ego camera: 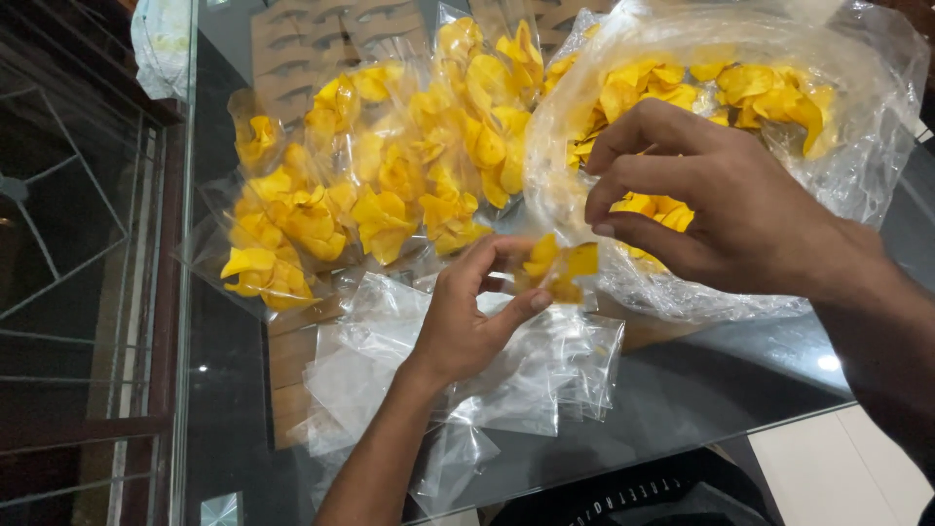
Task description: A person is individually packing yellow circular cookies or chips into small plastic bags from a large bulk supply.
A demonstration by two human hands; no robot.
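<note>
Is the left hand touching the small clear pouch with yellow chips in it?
Touching. The head view shows the left hand pinching the small pouch between thumb and fingers.

A large open bag of chips [740, 107] fills the upper right of the frame on the worktop [682, 390]. Small filled packets [370, 185] lie upper centre and left. Empty pouches [526, 370] sit at lower centre, apparently overlapping, with cardboard cards [302, 49] at the top.

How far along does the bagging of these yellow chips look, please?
Done: several small clear filled packets lie on the glass table. In hand: the left hand holds a part-filled packet; the right hand reaches at the large clear plastic bag of chips. Left: empty clear packets.
</note>
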